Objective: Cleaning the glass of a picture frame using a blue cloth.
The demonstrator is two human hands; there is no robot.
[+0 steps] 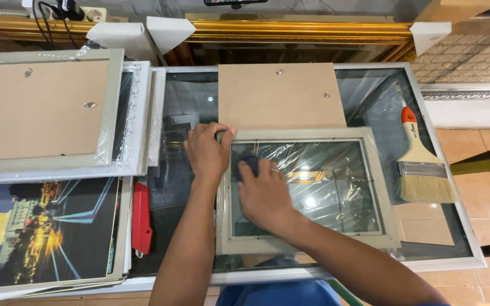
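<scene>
Nearest me, my right hand presses a dark cloth onto the glass of a pale picture frame at the desk's centre. My left hand clamps the frame's ten o'clock corner. At three o'clock lies a paintbrush, at nine o'clock a red cutter.

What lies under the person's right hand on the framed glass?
A dark blue cloth shows beneath the right hand, pressed on the small grey frame's glass. How far the cloth extends is hidden by the hand. The left hand holds the frame's corner.
</scene>
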